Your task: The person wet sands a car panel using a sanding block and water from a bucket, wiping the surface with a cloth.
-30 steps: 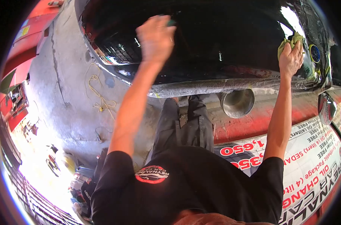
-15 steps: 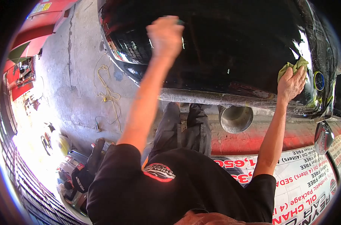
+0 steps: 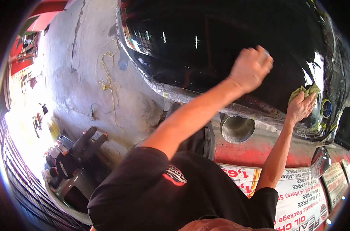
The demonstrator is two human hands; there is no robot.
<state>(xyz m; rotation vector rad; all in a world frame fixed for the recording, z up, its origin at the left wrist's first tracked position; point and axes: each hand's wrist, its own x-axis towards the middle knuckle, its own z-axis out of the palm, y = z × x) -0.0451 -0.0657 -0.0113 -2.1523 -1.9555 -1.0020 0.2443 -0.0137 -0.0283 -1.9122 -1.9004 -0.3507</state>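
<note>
Head view: glossy black panel (image 3: 228,34) fills 11 to 3 o'clock, plastic film (image 3: 221,107) along its near edge. Left hand (image 3: 252,68) at 2, over the panel, fingers curled, motion-blurred; can't tell what's in it. Right hand (image 3: 300,109) at 3, holding a bunched green cloth (image 3: 304,92) on the panel. Yellow-rimmed disc (image 3: 327,108) just beside it, also at 3. Open metal can (image 3: 237,129) between 3 and 4. Printed banner (image 3: 298,196) at 4. Person (image 3: 80,150) in dark clothes at 8. Yellow cord (image 3: 112,82) on floor (image 3: 82,88) at 10.
</note>
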